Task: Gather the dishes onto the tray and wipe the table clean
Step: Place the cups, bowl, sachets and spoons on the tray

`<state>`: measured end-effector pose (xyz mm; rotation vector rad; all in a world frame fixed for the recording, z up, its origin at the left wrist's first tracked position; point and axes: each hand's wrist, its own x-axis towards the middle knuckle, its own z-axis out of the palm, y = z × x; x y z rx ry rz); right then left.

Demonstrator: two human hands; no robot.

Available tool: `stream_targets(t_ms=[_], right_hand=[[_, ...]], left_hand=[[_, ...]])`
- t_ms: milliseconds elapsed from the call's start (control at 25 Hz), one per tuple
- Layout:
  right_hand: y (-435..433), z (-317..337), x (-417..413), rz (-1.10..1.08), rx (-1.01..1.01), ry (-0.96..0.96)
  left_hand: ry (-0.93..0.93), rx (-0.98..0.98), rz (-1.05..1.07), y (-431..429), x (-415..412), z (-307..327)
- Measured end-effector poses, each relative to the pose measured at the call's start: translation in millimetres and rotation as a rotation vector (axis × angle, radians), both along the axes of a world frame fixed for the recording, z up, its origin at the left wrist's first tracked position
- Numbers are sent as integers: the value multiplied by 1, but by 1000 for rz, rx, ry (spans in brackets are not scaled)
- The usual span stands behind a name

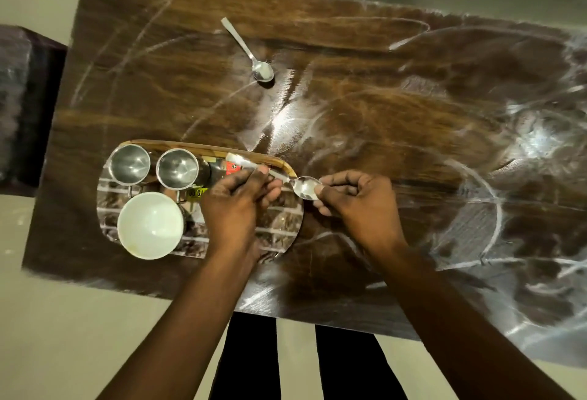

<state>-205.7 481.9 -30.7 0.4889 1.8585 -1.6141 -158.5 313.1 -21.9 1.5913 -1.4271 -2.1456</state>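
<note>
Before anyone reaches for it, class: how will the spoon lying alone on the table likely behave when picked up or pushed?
The lone spoon looks like thin polished metal, so probably stiff and light. Its flat handle lies on the glossy table, so it would likely slide when pushed and be fiddly to pinch. Rolling seems unlikely.

spoon [297, 184] held by left hand [238, 205] and right hand [359, 205] over tray's [197, 147] right edge, second spoon [251, 53] lying near tabletop's [381, 97] far edge

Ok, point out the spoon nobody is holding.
In the head view, the loose spoon lies alone on the table, far side, beyond the tray, scoop end nearest the tray.
</note>
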Motion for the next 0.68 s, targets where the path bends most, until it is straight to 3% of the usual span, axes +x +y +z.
stream_targets(t_ms=[240, 480, 680], right_hand=[[-20, -13, 28, 303, 233, 114], [-36, -19, 35, 458, 372, 255], [-41, -22, 39, 464, 417, 312]], left_hand=[[-101, 75, 229, -10, 52, -15], [-117, 120, 293, -19, 60, -27], [-134, 112, 300, -21, 61, -33]])
